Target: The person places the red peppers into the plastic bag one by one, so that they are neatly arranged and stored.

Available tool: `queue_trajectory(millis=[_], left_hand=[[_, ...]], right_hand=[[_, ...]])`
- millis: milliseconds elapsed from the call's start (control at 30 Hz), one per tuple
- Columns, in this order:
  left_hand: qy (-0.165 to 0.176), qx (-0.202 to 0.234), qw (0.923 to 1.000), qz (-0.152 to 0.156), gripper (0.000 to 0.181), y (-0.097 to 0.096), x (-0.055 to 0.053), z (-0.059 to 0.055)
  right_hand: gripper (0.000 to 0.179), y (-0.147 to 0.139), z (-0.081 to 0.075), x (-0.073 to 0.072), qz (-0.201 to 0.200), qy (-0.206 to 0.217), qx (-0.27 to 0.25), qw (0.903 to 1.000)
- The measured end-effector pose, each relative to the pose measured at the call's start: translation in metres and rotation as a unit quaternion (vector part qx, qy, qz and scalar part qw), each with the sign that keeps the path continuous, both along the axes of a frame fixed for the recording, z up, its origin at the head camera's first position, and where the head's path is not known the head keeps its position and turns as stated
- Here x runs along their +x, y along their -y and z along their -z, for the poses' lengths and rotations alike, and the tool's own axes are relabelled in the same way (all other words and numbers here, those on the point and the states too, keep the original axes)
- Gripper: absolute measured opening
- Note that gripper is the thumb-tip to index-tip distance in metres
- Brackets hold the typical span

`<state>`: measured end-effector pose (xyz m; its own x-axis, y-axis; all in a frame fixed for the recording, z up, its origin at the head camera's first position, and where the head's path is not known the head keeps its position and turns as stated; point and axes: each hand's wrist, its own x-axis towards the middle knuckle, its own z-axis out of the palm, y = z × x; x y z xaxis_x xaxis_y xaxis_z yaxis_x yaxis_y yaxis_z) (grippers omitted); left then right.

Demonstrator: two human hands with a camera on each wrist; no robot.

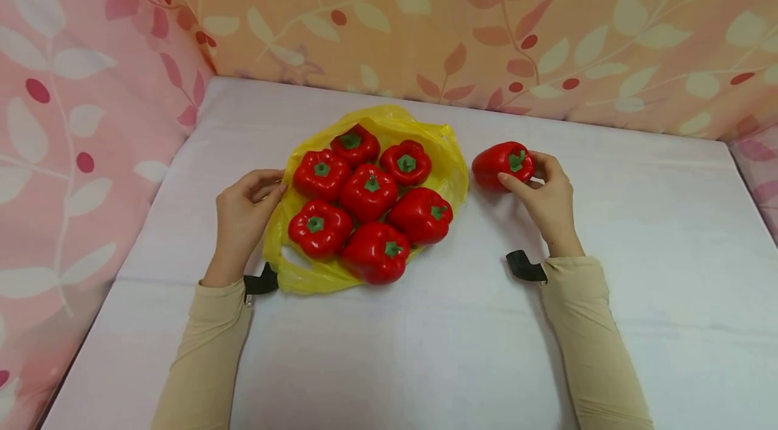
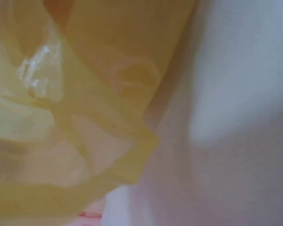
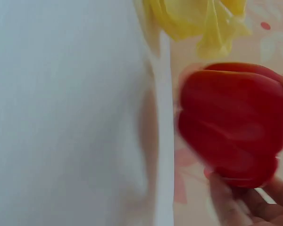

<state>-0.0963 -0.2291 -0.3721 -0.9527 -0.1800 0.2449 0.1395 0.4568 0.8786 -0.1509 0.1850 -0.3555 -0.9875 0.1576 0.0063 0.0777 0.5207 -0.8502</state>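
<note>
A red bell pepper (image 1: 495, 165) with a green stem is in my right hand (image 1: 552, 199), gripped between thumb and fingers at its stem end, to the right of the bag. The right wrist view shows that bell pepper (image 3: 233, 125) up close, slightly blurred. Several more red bell peppers (image 1: 369, 192) sit in an open yellow plastic bag (image 1: 448, 170). At the bag's left rim, my left hand (image 1: 238, 221) pinches the plastic with thumb and fingertips. Yellow plastic (image 2: 108, 61) fills much of the left wrist view, where the left fingers are hard to make out.
The bag lies on a white-covered table (image 1: 425, 349). Behind it hangs an orange leaf-patterned cloth (image 1: 425, 25), and a pink one (image 1: 61, 133) stands at the left. Each sleeve cuff carries a small black device (image 1: 524, 266).
</note>
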Motion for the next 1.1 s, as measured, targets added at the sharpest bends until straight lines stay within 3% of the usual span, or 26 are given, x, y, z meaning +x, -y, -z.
queue_trajectory(millis=[200,567,733,1100], left_hand=[[-0.005,0.007,1.0000,0.004,0.021,-0.001,0.000,0.001],[-0.001,0.014,0.9999,0.005,0.022,-0.001,0.000,0.000],[-0.003,0.014,0.9999,0.002,0.022,0.000,0.000,0.001],[0.000,0.008,1.0000,0.001,0.021,0.000,-0.001,0.001]], right_hand=[[0.056,0.012,-0.004,0.005,0.004,-0.074,-0.135,0.9880],[0.050,0.030,-0.016,0.016,-0.040,-0.125,-0.243,0.9612],[0.052,0.040,-0.017,0.020,-0.097,-0.137,-0.247,0.9543],[0.058,0.049,-0.008,0.022,-0.131,-0.111,-0.173,0.9699]])
